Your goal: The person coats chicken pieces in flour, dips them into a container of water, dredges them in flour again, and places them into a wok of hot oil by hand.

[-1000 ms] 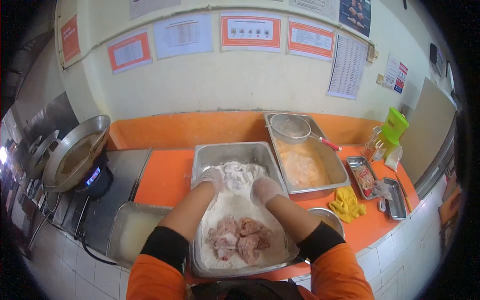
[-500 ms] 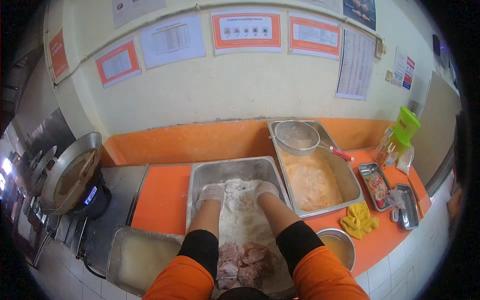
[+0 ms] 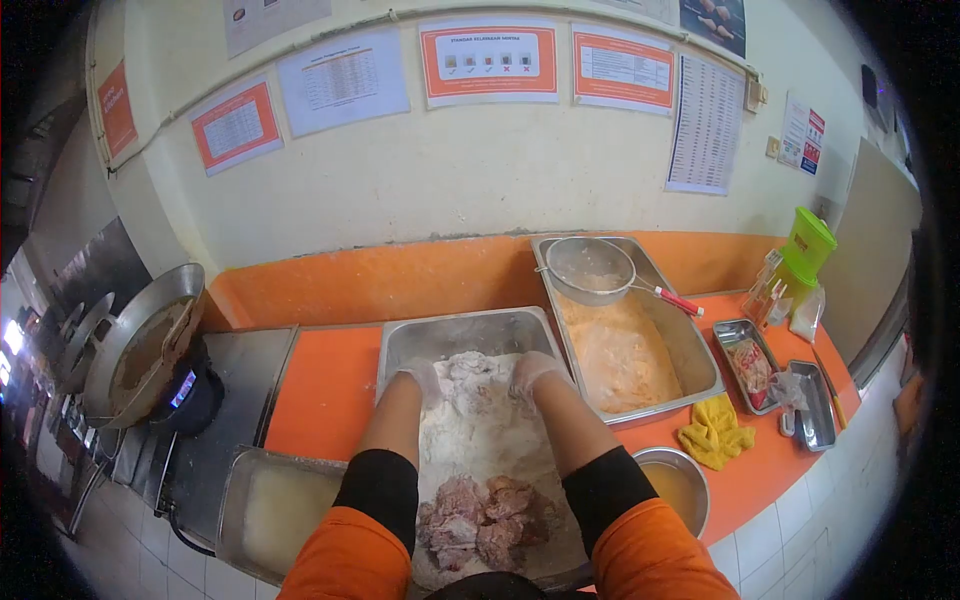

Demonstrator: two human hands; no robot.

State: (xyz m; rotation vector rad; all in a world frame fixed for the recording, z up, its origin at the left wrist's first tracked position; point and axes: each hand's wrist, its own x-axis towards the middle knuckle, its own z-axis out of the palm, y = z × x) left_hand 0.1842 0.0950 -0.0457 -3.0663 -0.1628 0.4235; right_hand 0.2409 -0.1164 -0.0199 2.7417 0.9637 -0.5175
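Both hands wear clear gloves and are inside a steel tray (image 3: 462, 330) of white flour (image 3: 455, 425). My left hand (image 3: 422, 382) is at the tray's left side, its fingers pointing down into the flour. Opposite it, my right hand (image 3: 535, 373) dips in near the right wall, with fingers apart and partly hidden. Between them lies a flour-covered lump (image 3: 470, 368). Several pieces of raw meat (image 3: 485, 522), lightly dusted, rest at the near end of the tray, between my forearms.
Right of the flour stands a tray of orange-tinted powder (image 3: 625, 355) with a sieve (image 3: 590, 270) on it. A yellow cloth (image 3: 715, 432), a bowl of yellowish liquid (image 3: 672, 490) and small metal trays (image 3: 745, 362) are nearby. At left are a wok (image 3: 145, 345) and a cloudy-liquid pan (image 3: 285, 505).
Both hands have shifted slightly within the flour, the right one a little inward. The view has tilted slightly, showing more of the raw meat.
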